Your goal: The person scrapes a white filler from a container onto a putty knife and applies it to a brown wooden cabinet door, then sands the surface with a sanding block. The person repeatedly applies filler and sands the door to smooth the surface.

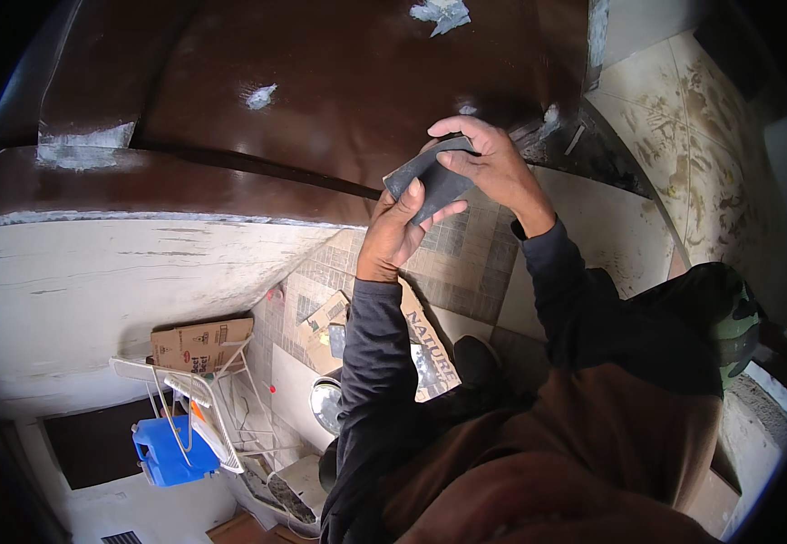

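1. Two hands meet just above the centre of the head view, both closed on one dark grey sheet, a flat, flexible piece that bends between them
2. The left hand comes up from below on a dark long sleeve; its grip is clamped on the lower part of the sheet, palm behind it, the thumb pressed on the front and the fingertips showing past the lower right edge
3. The right hand reaches in from the right, also in a dark sleeve; its grip is clamped on the upper edge of the sheet, fingers curled over the top and the thumb pressed to the front
4. The sheet is held in the air, in front of the edge of a glossy brown surface that fills the upper middle of the frame and carries pale scraped patches
5. Below that, in the left half of the frame, runs a white, scuffed slab
6. Far beneath the hands lies a tiled floor, with small patterned tiles in the centre and larger pale ones to the right
7. In the lower left of the frame stand a cardboard box, a white wire rack and a blue jerrycan
8. A flattened piece of printed cardboard lies on the floor just right of the left sleeve
9. The person's brown garment fills the lower right, with a knee in dark patterned cloth at the right
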{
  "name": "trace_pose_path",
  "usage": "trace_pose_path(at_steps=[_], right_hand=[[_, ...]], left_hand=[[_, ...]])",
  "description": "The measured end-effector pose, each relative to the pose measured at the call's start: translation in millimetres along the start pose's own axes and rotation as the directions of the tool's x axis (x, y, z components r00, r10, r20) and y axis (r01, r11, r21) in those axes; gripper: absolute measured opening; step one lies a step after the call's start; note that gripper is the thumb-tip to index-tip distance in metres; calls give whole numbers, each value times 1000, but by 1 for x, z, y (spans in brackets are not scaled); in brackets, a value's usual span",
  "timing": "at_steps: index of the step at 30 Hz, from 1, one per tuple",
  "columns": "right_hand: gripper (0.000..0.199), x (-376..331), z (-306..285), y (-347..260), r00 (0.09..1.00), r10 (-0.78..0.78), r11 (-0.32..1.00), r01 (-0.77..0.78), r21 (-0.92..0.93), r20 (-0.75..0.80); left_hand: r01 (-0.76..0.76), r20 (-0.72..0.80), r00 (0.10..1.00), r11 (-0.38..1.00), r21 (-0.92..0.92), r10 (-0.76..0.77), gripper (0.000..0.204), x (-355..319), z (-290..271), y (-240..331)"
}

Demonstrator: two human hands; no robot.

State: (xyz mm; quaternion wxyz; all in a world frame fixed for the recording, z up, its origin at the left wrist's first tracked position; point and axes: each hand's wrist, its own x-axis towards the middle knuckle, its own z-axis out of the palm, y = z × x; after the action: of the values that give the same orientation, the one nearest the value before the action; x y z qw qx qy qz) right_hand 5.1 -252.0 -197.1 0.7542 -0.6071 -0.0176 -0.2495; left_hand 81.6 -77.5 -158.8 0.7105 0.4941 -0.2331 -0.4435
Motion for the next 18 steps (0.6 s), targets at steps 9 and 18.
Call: trace_pose_path(at_steps=[9,18], right_hand=[[22,9,-76,4,711,34,990,71,120,-702],[17,7,-102,1,651,217,835,263,484,-728]], left_hand=[[-20,684,489,-777,629,541,58,50,-36,8],[-106,569,821,-964,244,53,65,131,-51,-22]])
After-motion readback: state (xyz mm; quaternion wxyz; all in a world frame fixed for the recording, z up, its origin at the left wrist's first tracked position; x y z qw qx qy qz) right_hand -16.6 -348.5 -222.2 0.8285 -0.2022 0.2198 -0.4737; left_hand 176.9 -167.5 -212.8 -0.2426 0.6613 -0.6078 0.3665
